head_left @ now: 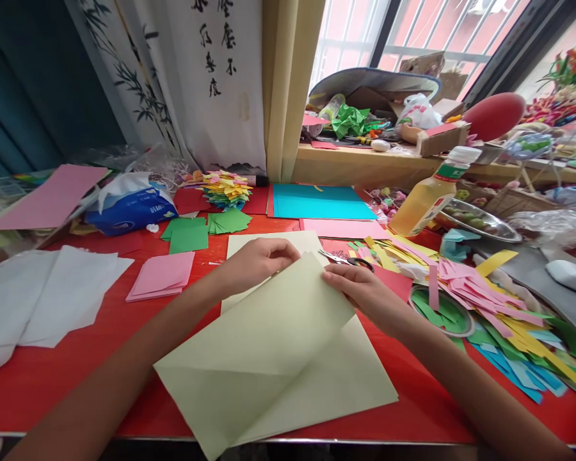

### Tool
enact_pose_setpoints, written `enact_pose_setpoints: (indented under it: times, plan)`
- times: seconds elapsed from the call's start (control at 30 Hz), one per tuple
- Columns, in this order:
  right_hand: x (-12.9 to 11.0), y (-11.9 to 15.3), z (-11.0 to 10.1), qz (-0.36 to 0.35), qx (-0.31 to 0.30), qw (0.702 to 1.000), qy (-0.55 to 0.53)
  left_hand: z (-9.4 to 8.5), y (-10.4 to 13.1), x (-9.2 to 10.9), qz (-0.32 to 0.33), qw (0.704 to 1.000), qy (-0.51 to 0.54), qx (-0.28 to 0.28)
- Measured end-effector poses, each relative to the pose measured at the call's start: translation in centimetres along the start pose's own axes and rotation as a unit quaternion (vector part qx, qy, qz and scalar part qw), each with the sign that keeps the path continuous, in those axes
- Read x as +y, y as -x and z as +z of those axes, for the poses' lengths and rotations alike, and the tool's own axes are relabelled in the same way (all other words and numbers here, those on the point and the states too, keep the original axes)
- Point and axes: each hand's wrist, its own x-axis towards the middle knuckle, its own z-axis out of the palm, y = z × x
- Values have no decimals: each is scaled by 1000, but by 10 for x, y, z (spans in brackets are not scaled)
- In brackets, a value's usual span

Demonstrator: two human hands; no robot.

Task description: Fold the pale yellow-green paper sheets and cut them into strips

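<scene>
Pale green sheet (pixel 254 346): at centre, raised at a slant over the red table (pixel 100 384), one corner pointing toward 12 o'clock, another hanging past the near edge at 7. Faint crease across lower part. Clock face below taken from middle of this sheet, 12 farthest from the wearer.

Left hand (pixel 259 262): at 12, fingers curled narrow, holding sheet along its far left edge, close to top corner. Right hand (pixel 352 282): at 1 to 2, pinching right edge between thumb and fingers, thumb on near face.

Lower pale green layer (pixel 360 371): flat on table at 4, partly covered. Separate sheet or folded half of same: cannot tell. Further pale sheet (pixel 308 240): flat at 12, partly under held sheet and left hand.

Scissors (pixel 362 263): between 1 and 2, just beyond right hand, dark handles toward the right.

Surroundings. At 10: pink squares (pixel 160 275), stacked. At 11: green squares (pixel 189 238), in loose piles. Between 9 and 10: white sheets (pixel 67 294), overlapping. Between 12 and 1: blue sheet (pixel 324 202). Between 1 and 2, farther out: tilted bottle (pixel 420 202) of yellowish liquid. Toward 3: round dish (pixel 470 325) with green strips inside, beside heaped coloured paper strips (pixel 489 294).
</scene>
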Motion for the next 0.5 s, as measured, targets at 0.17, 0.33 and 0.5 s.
enact_pose_setpoints:
  times: [0.17,0.33,0.5]
  plan:
    - [5,0,5,-23,56,998,28,3,6,-1,-8,997,-78,-14]
    - [-3,7,8,-24,-27,999,-21,-11,11,14,84,975,-190,-74]
    - [-4,8,11,-28,-34,998,-54,-13,11,29,169,944,-264,-105]
